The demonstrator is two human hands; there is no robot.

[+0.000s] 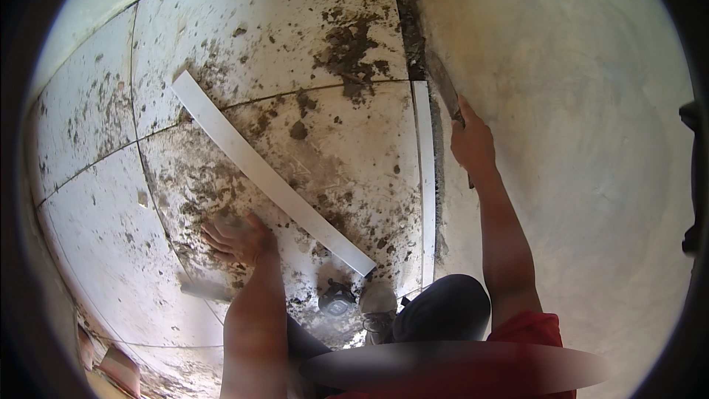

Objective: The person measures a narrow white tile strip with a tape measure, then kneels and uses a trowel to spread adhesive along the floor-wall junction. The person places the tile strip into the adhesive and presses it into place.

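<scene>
My right hand point(473, 142) is closed round a long, narrow flat-bladed tool point(444, 83). Its blade points away from me, along the gap point(410, 26) between the floor tiles and the wall, and its end shows below my fist. My left hand point(238, 239) rests low over the dirty tiles with its fingers spread. A narrow white tile strip point(425, 177) lies in the gap beside the wall, nearer than the blade. Another white strip point(269, 177) lies loose and slanting across the floor between my hands.
Dark mortar crumbs point(354, 48) litter the large white floor tiles point(88, 251). A black round object point(336, 300) sits near my shoe point(378, 301). A pale wall point(583, 140) rises on the right. Reddish pieces point(120, 369) lie at lower left.
</scene>
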